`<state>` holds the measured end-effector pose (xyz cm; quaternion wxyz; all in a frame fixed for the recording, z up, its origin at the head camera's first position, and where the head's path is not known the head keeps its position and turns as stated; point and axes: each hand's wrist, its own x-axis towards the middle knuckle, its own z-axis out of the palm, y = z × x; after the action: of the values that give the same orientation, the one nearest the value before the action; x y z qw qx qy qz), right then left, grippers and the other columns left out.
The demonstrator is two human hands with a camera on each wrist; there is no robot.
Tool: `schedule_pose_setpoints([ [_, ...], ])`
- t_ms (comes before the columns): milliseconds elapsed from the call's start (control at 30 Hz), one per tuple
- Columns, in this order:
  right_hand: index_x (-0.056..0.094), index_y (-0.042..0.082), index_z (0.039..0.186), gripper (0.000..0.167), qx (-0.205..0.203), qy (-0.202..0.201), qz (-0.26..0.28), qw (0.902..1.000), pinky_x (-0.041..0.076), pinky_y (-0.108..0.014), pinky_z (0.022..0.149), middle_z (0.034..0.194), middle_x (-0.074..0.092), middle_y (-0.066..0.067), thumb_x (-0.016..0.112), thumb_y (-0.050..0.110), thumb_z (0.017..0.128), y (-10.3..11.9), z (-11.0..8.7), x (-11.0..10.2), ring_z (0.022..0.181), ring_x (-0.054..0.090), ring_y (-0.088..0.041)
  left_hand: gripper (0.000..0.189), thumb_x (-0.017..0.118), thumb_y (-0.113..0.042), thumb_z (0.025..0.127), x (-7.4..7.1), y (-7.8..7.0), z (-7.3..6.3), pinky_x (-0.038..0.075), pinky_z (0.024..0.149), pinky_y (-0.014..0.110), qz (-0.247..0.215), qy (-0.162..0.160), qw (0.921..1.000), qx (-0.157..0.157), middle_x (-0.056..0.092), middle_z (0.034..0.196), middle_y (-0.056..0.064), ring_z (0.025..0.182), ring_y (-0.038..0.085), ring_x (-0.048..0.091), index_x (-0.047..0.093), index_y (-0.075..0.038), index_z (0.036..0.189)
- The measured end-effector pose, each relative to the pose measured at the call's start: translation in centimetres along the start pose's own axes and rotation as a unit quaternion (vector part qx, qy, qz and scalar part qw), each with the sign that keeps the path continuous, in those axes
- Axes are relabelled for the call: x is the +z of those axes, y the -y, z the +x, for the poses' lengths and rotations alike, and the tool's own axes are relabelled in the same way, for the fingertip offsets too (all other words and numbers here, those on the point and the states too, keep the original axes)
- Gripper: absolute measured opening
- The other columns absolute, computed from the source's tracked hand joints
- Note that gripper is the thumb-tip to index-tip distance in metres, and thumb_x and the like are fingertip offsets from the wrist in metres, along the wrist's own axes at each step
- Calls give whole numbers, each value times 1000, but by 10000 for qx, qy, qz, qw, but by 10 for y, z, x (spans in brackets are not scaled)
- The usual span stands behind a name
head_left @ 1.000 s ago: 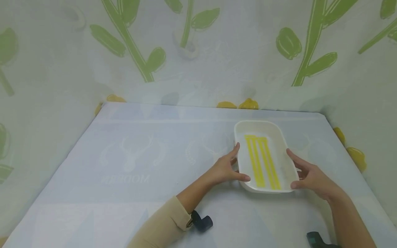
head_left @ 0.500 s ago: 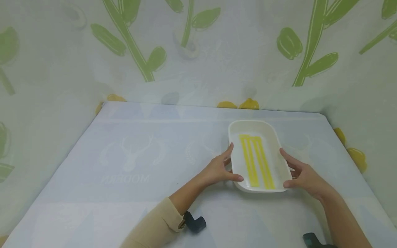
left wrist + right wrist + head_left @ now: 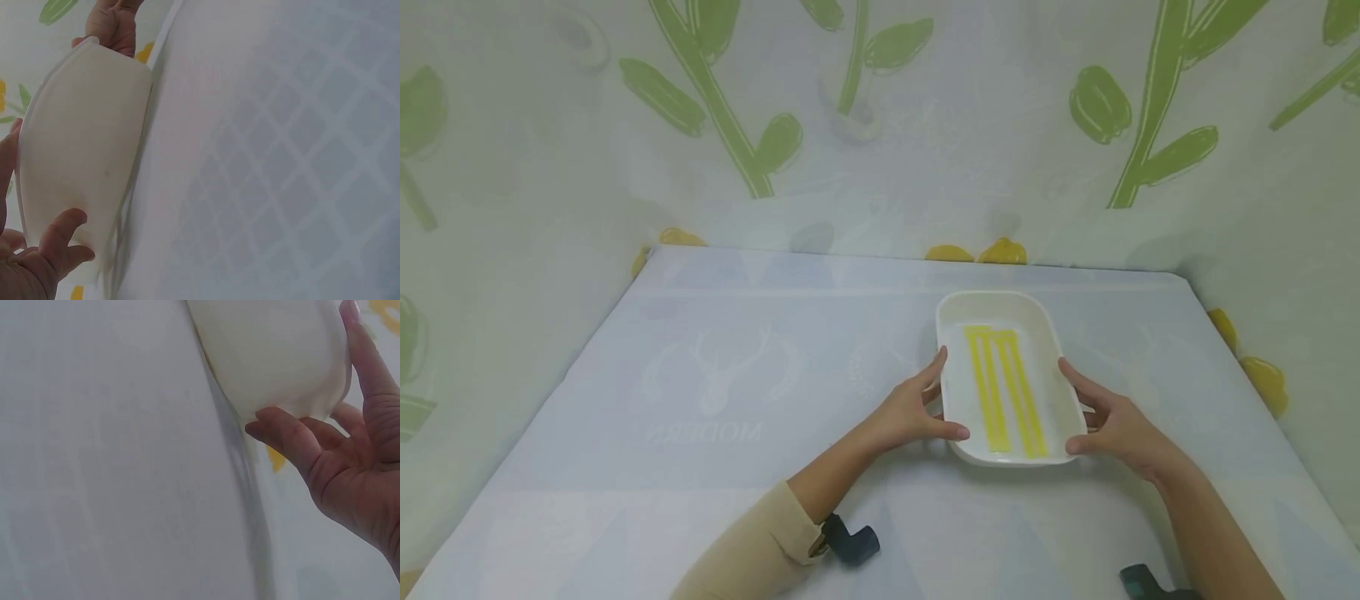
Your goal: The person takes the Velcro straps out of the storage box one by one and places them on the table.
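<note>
A white rectangular tray point(image 3: 992, 307) with rounded corners sits right of centre in the head view. Several long yellow strips point(image 3: 1009, 392) run lengthwise on its floor. My left hand point(image 3: 912, 413) grips its left side, thumb at the near corner. On the opposite side my right hand point(image 3: 1116, 423) holds it the same way, fingers spread along the wall. In the left wrist view the tray's outer wall point(image 3: 81, 137) shows, left fingertips pressed to it. The right wrist view has the right hand point(image 3: 356, 469) around the tray's end point(image 3: 275, 356).
The table point(image 3: 715, 492) has a pale patterned cover with faint lettering. Behind it and at both sides rise pale walls point(image 3: 955, 167) printed with green leaves. Dark wrist-worn devices show at the left wrist point(image 3: 852, 543) and near the right forearm point(image 3: 1142, 582).
The tray has slid steadily to the left across the table area, both hands moving with it and keeping their grip. The yellow strips have stayed in place inside it.
</note>
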<state>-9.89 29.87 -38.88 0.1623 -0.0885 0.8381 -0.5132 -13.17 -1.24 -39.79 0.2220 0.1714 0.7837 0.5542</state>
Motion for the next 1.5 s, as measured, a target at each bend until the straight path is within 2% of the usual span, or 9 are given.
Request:
schedule_pose_setpoints([
  [133, 13, 16, 152, 107, 14, 29, 90, 10000, 54, -24, 73, 152, 19, -28, 82, 8, 71, 3, 2, 5, 104, 62, -22, 116, 87, -22, 67, -3, 3, -4, 33, 109, 38, -46, -52, 10000, -52, 13, 157, -10, 135, 18, 38, 10, -28, 153],
  [333, 13, 16, 152, 106, 17, 132, 277, 9995, 54, -26, 72, 152, 20, -28, 81, 8, 71, 6, 4, 12, 105, 63, -22, 115, 87, -23, 67, -9, 7, -10, 34, 108, 38, -155, -120, 9998, -64, 14, 157, -10, 135, 18, 38, 11, -29, 152],
  [500, 13, 14, 152, 105, -193, 289, 531, 9980, 55, -27, 74, 152, 19, -29, 80, 5, 72, 9, 8, 17, 105, 64, -23, 113, 87, -24, 67, -13, 9, -15, 35, 108, 39, -266, -159, 9995, -69, 16, 157, -9, 135, 20, 39, 12, -28, 153],
  [733, 14, 17, 152, 105, -94, 233, 416, 9988, 55, -26, 74, 152, 20, -28, 81, 9, 72, 15, 12, 26, 107, 61, -36, 112, 86, -22, 68, -22, 14, -24, 40, 104, 39, -323, -198, 9993, -41, 15, 157, -8, 135, 21, 38, 13, -28, 152],
  [1100, 16, 19, 152, 105, -272, 352, 742, 9962, 55, -28, 76, 152, 20, -27, 82, 8, 70, 18, 17, 40, 108, 61, -37, 111, 86, -20, 68, -34, 20, -36, 40, 103, 42, -464, -266, 9985, -68, 18, 157, -2, 135, 21, 38, 14, -28, 152],
  [1500, 17, 21, 152, 105, -117, 331, 823, 9960, 55, -27, 75, 153, 20, -26, 82, 10, 71, 22, 21, 55, 110, 60, -36, 111, 86, -17, 68, -46, 25, -44, 42, 101, 42, -476, -227, 9986, 7, 18, 157, 5, 135, 28, 37, 14, -23, 153],
])
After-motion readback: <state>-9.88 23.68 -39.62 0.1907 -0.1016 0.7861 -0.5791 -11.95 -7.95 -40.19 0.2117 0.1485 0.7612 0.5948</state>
